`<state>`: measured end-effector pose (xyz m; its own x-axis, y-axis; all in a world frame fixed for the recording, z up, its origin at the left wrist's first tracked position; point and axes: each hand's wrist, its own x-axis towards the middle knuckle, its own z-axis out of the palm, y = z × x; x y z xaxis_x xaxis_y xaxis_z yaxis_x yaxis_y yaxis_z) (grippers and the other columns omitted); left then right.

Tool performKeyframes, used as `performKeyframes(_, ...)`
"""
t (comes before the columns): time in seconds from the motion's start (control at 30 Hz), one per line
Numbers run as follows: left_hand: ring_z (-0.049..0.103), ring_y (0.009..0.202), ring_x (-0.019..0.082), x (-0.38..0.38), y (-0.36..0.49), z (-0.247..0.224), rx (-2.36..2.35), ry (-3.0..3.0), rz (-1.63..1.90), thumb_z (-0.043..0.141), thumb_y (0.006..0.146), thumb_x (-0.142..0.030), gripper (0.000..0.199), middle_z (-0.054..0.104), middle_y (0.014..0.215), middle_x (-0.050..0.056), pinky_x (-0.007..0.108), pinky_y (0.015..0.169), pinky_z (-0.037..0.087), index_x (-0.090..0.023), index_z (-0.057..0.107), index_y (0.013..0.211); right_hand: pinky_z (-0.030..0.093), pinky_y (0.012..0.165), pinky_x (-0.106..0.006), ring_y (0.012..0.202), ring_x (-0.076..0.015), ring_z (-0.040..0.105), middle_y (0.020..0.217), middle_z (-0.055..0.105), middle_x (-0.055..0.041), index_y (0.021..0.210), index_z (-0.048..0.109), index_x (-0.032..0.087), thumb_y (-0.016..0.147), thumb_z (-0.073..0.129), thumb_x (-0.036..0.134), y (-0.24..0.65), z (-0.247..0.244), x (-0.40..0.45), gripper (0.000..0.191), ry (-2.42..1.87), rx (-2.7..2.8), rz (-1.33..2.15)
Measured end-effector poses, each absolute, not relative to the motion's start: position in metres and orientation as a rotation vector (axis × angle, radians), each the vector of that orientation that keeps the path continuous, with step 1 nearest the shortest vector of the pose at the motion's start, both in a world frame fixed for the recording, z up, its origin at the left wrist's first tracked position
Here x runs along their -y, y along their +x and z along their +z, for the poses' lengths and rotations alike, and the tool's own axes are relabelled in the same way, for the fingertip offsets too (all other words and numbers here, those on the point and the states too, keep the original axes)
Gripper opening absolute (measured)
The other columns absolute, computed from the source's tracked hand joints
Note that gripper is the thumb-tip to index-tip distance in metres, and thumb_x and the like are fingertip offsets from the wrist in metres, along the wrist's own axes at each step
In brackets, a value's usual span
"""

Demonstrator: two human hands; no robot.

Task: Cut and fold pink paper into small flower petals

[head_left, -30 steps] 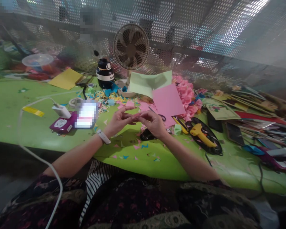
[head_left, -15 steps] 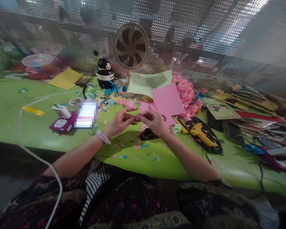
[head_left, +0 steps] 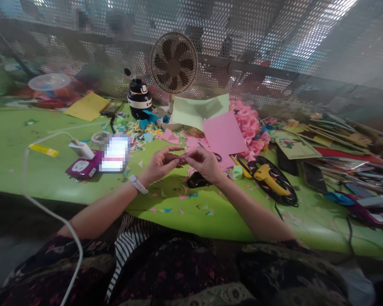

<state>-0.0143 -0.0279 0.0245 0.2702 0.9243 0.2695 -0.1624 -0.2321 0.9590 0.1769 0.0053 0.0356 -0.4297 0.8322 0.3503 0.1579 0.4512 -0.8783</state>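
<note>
Over the green table [head_left: 178, 216], my left hand [head_left: 162, 163] and my right hand [head_left: 202, 162] meet at the fingertips. Both are closed in a pinch; whatever sits between them is too small to make out, perhaps a bit of pink. Just below my right hand lies a black object [head_left: 198, 180]. Behind that hand is a pink paper sheet [head_left: 225, 134], with a pale green sheet [head_left: 201, 112] beyond it. Small paper scraps [head_left: 181, 196] are scattered on the table in front of my hands.
A yellow glue gun [head_left: 271, 180] rests on a black tray at the right. Left are a lit phone [head_left: 115, 155], a purple power strip [head_left: 84, 168] and a white cable. Behind stand a fan [head_left: 174, 63], a black bottle [head_left: 139, 100] and pink paper flowers [head_left: 247, 123].
The fingertips of both hands have shifted slightly against each other, still pinched together. The whole view has moved a little; nothing else has visibly changed.
</note>
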Motion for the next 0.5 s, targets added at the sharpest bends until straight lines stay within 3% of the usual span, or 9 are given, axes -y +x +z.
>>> performKeyframes(0.27,0.073,0.087,0.019,0.029,-0.015,0.028,-0.798,1.435,1.213,0.069,0.085,-0.032,0.045,0.076,0.094,0.01,0.034,0.085,0.06,-0.012,0.054,0.122,0.055,0.069,-0.033,0.07,-0.015,0.063,0.079,0.068,-0.0038,0.085,0.062,0.018,0.077,0.072,0.056,0.177,0.038,-0.007,0.041,-0.857,1.851,1.03)
performKeyframes(0.5,0.074,0.08,0.017,0.027,-0.015,0.026,-0.753,1.351,1.195,0.074,0.082,-0.034,0.051,0.076,0.087,0.007,0.031,0.08,0.059,-0.013,0.052,0.123,0.039,0.055,-0.026,0.06,-0.0114,0.049,0.067,0.052,0.0014,0.073,0.051,0.019,0.088,0.056,0.061,0.182,0.054,-0.005,0.044,-0.979,1.955,0.878)
